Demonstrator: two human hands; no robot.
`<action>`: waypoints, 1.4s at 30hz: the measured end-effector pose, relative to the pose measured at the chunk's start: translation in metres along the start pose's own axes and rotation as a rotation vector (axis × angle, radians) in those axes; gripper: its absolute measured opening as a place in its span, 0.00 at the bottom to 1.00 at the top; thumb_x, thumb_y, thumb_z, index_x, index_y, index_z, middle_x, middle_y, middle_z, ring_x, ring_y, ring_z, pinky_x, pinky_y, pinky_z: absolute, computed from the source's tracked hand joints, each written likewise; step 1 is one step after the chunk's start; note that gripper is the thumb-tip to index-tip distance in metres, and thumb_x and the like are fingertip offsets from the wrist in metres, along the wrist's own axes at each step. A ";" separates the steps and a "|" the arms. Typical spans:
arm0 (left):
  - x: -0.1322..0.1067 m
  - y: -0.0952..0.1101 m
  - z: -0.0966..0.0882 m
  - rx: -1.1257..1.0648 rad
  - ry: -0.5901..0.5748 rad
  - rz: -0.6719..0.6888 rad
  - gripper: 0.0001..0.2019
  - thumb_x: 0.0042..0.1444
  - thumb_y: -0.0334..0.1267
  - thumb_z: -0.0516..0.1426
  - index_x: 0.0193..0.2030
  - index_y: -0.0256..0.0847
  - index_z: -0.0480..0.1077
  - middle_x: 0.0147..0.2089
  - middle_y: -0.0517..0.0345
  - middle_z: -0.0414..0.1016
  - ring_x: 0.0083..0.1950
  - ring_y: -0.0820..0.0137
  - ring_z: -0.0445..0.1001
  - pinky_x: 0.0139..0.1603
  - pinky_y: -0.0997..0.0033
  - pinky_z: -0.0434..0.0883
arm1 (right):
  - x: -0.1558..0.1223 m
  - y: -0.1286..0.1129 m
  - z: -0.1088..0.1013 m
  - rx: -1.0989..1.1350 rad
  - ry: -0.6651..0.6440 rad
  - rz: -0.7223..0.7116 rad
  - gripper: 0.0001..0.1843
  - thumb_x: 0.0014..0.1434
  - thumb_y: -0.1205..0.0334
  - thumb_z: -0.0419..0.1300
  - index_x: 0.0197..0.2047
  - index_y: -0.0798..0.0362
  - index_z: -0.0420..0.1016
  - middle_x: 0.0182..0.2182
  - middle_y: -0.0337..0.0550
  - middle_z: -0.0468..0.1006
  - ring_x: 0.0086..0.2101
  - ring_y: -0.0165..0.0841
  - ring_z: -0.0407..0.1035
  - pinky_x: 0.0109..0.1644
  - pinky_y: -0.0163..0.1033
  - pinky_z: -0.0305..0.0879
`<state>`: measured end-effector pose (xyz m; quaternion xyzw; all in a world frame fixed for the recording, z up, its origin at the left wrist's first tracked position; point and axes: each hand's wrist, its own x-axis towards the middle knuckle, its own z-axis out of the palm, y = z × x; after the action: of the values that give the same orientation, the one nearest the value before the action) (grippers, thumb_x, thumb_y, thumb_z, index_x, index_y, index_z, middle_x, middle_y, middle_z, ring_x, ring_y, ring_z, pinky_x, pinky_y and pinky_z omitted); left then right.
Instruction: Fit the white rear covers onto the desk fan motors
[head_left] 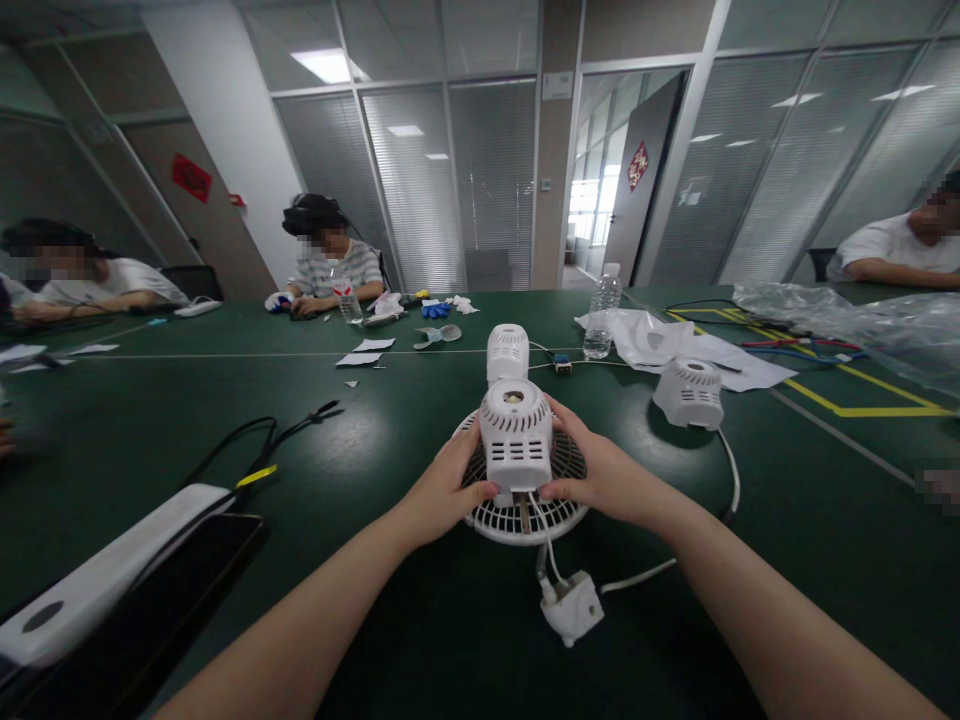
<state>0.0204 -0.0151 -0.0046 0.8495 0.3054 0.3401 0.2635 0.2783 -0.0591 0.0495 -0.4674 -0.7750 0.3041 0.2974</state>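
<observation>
Clasped from 2 sides, the white ribbed plastic motor housing (516,435) sits between the left grip (450,490) and the right grip (600,475). Each is closed on it, thumbs pressed to its near lower edge and fingers curled round its flanks, the right fingers reaching further up the far side. The housing stands upright on the middle of the round white plastic fan grille (525,520), which lies flat on the dark green surface (390,400) directly before the person. By the look of it, the step in hand is seating or steadying the housing on the grille; it seems centred, but whether it is fastened cannot be told. A further move would call for even pressure from both sides, so that the housing does not tilt off the hub. It would also call for care with the thin white cord (553,565) that drops from under the housing to a small white switch box (571,608) lying just in front of the grille. Both bare forearms come in from the lower corners and converge, wrists about straight, palms facing each other. Just behind the housing stands another white vented cap (508,352). Off to the right lies a similar white vented shell (690,392) with its own cord, and a clear plastic water bottle (602,312) stands beyond. Other people sit at the far edges of the surface.
</observation>
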 end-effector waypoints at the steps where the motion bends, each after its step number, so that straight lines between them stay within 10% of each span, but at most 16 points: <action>1: 0.000 0.001 0.000 0.002 -0.001 -0.002 0.42 0.59 0.57 0.56 0.73 0.45 0.41 0.74 0.46 0.47 0.72 0.49 0.50 0.70 0.41 0.49 | 0.000 0.000 0.000 -0.004 0.001 0.003 0.60 0.49 0.56 0.71 0.73 0.43 0.35 0.65 0.52 0.62 0.64 0.49 0.56 0.67 0.61 0.50; 42: 0.002 0.005 0.000 -0.050 0.024 -0.078 0.43 0.53 0.49 0.62 0.71 0.44 0.47 0.71 0.44 0.56 0.69 0.48 0.57 0.68 0.40 0.53 | -0.001 -0.007 0.001 -0.040 0.029 0.012 0.55 0.48 0.53 0.71 0.70 0.48 0.43 0.65 0.51 0.62 0.63 0.45 0.58 0.67 0.56 0.53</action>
<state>0.0229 -0.0173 0.0000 0.8260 0.3326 0.3473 0.2941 0.2742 -0.0626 0.0538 -0.4821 -0.7738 0.2833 0.2975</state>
